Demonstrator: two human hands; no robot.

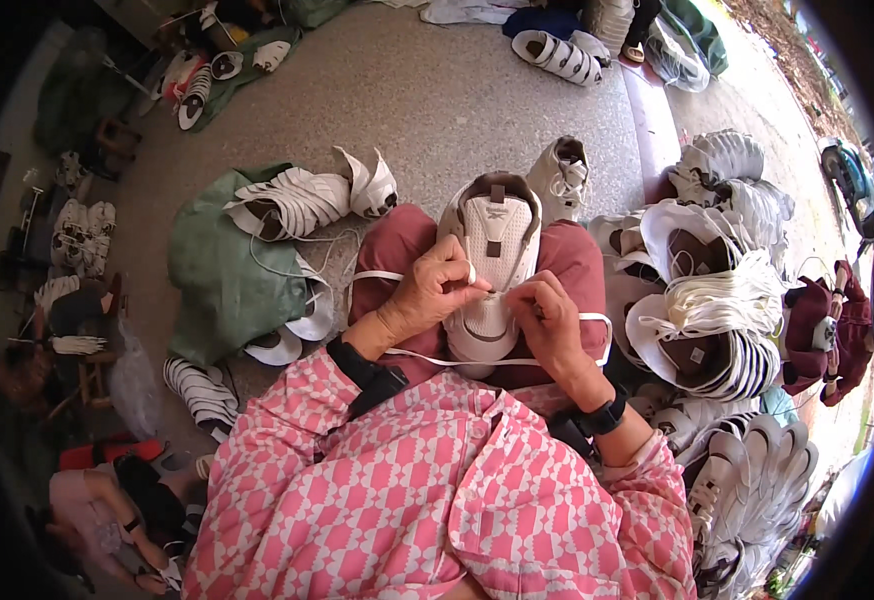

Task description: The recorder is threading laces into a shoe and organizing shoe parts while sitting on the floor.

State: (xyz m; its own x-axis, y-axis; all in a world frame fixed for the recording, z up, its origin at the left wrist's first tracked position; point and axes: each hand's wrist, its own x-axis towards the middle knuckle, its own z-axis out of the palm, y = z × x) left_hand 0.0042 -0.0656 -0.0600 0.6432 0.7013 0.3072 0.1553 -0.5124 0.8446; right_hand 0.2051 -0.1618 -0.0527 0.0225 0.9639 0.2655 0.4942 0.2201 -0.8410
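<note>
A white shoe upper (502, 235) with a brown lining lies across my lap between my knees, its toe toward me. My left hand (427, 295) is closed in a pinch over the upper's lace area, at its left edge. Opposite it, my right hand (552, 320) also pinches, thumb and forefinger together close to the same spot. A white shoelace (417, 356) loops past both hands, across my thighs and in front of the toe. The fingertips are on the lace; its exact path between them is partly hidden.
A green sack (232, 270) with nested white uppers (302, 200) is on the left. Stacked uppers and a bundle of white laces (722, 295) crowd my right side. One laced upper (562, 180) stands beyond my lap. Other people sit at work at the far left and lower left.
</note>
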